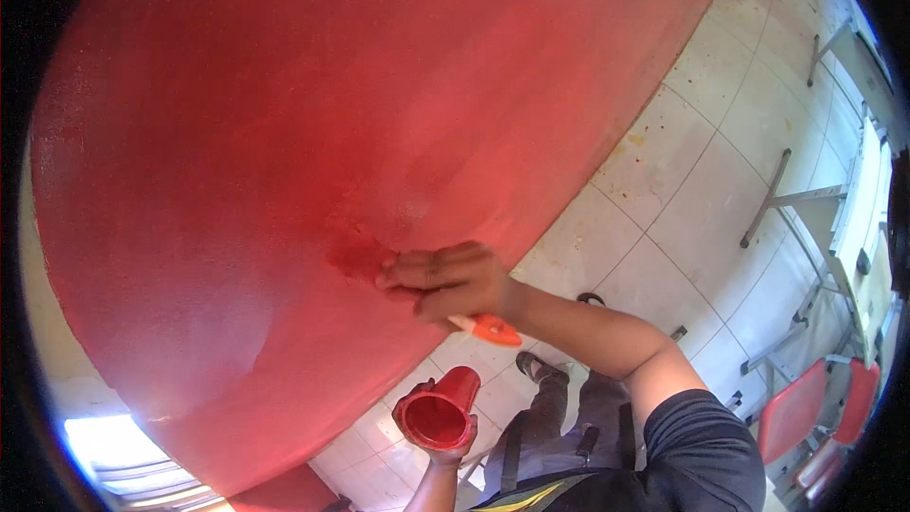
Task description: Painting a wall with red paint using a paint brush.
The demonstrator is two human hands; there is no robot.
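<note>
My right hand (455, 280) is closed around a paintbrush, whose orange handle end (495, 330) sticks out below the palm. Its bristles are mostly hidden by my fingers, close against the red-painted wall (284, 114). Beside my fingertips, a darker, wet-looking patch of red paint (355, 256) shows on that wall. Lower down, my left hand (464, 446) grips a red cup (464, 387) tilted with its mouth toward me. Red paint coats the inside of the cup, and red smears mark the fingers holding it.
Pale floor tiles (701, 190) with a few stains run along the wall's foot. To the right stand tables with metal legs (806, 197) and red chairs (794, 410). A bright slatted window (118, 455) lies at the lower left. My shoes (538, 367) are on the tiles below.
</note>
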